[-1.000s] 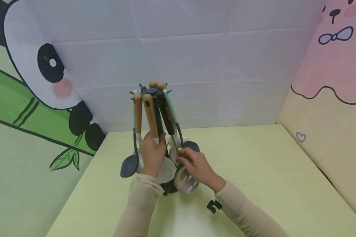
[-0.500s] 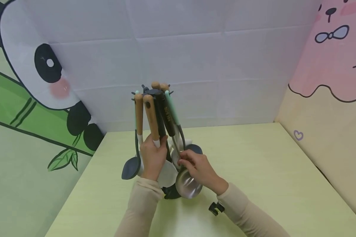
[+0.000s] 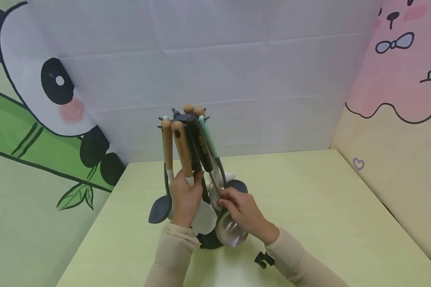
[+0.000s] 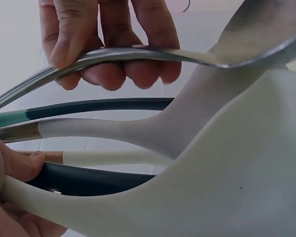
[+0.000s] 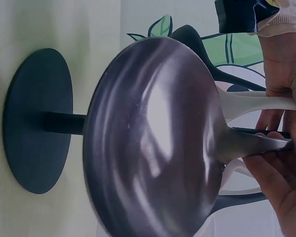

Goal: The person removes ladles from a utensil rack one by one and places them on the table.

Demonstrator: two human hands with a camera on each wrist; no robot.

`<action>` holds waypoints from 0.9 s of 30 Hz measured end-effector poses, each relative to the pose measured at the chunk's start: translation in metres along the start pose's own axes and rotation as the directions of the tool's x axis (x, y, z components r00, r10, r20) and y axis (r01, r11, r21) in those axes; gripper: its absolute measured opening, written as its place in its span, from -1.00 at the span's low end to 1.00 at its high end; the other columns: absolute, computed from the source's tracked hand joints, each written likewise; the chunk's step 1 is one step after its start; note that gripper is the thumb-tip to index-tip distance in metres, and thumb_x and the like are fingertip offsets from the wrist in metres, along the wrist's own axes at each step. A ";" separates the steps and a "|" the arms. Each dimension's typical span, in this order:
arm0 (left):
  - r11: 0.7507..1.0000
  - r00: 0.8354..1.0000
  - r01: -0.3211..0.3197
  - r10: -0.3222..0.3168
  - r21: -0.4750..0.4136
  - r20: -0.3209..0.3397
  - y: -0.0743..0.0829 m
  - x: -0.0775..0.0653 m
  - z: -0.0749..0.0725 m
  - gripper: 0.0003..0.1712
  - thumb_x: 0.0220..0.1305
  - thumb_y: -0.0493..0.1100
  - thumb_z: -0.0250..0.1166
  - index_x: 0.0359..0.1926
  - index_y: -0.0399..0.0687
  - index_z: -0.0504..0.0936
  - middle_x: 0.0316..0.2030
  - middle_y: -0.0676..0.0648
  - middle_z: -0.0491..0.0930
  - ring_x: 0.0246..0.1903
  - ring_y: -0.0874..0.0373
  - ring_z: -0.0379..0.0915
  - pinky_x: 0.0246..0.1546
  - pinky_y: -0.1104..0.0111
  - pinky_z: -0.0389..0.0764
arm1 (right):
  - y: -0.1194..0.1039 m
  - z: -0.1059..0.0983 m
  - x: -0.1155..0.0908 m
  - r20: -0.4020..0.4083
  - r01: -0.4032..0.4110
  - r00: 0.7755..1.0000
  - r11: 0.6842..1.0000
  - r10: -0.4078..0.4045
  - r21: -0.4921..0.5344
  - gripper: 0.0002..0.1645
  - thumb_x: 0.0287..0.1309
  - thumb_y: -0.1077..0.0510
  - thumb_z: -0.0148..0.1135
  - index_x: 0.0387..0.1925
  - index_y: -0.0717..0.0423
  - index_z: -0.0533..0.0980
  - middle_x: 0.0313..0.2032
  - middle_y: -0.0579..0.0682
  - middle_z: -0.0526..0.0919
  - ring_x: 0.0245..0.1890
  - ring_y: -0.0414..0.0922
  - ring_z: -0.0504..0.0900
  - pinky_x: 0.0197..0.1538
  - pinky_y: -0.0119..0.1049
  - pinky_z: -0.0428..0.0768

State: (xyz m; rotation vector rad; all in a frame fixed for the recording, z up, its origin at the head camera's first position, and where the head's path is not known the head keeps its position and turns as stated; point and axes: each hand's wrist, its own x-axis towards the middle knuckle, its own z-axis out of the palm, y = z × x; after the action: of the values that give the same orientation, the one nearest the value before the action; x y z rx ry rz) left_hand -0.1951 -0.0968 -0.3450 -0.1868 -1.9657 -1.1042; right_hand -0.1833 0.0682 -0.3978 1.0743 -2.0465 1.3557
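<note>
A dark utensil stand (image 3: pixel 183 118) leans among its hanging utensils in the head view. My left hand (image 3: pixel 185 199) grips its pole, with a white utensil's stem passing alongside the palm in the left wrist view. My right hand (image 3: pixel 247 210) pinches the thin metal stem of a stainless steel ladle (image 3: pixel 232 230) between thumb and fingertips. The ladle's black handle (image 3: pixel 200 144) reaches up to the stand's top, where the exact point of contact is hidden. Its round bowl fills the right wrist view, in front of the pole and the disc-shaped base (image 5: pixel 37 123).
Around the pole hang wooden-handled utensils (image 3: pixel 181 146) with white heads and mint-handled ones, including a dark blue turner (image 3: pixel 160 209) at the left. The pale table (image 3: pixel 309 199) spreads on both sides. Behind it hangs a white cloth (image 3: pixel 215 79), between cartoon-printed walls.
Both hands, the stand and the ladle have shifted slightly down and right in the head view. The grips stay the same. The head view itself has moved a little.
</note>
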 end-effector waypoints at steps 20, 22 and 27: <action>0.999 1.000 -0.015 0.015 -0.031 -0.011 0.010 -0.015 -0.008 -0.83 -0.02 -0.45 0.45 -0.34 -0.36 0.66 -0.47 -0.22 0.68 -0.42 -0.18 0.65 -0.37 -0.03 0.59 | -0.015 -0.004 -0.013 -0.022 0.054 0.998 0.998 -0.055 -0.010 -0.79 0.10 0.52 0.25 -0.21 0.34 0.55 -0.38 0.05 0.74 -0.37 -0.12 0.74 -0.27 -0.40 0.67; 0.999 1.000 -0.013 0.013 -0.038 -0.012 0.010 -0.016 -0.009 -0.81 -0.02 -0.46 0.45 -0.32 -0.37 0.67 -0.46 -0.23 0.69 -0.41 -0.18 0.66 -0.35 -0.03 0.61 | -0.016 -0.003 -0.013 -0.030 0.072 0.997 0.997 -0.073 -0.018 -0.79 0.09 0.53 0.24 -0.21 0.33 0.55 -0.38 0.05 0.74 -0.37 -0.11 0.74 -0.28 -0.41 0.67; 0.999 1.000 -0.014 0.014 -0.052 -0.007 0.010 -0.017 -0.011 -0.79 0.00 -0.45 0.45 -0.27 -0.37 0.67 -0.44 -0.23 0.70 -0.39 -0.18 0.67 -0.34 -0.04 0.62 | -0.020 -0.002 -0.014 -0.055 0.108 0.992 0.994 -0.109 -0.031 -0.76 0.07 0.55 0.24 -0.21 0.32 0.55 -0.39 0.06 0.73 -0.39 -0.10 0.74 -0.29 -0.42 0.67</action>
State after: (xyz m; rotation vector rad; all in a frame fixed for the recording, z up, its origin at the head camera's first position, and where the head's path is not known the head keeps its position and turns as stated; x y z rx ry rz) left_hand -0.1727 -0.0949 -0.3488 -0.2243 -1.9284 -1.1459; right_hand -0.1596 0.0707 -0.3961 1.1059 -1.9318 1.2855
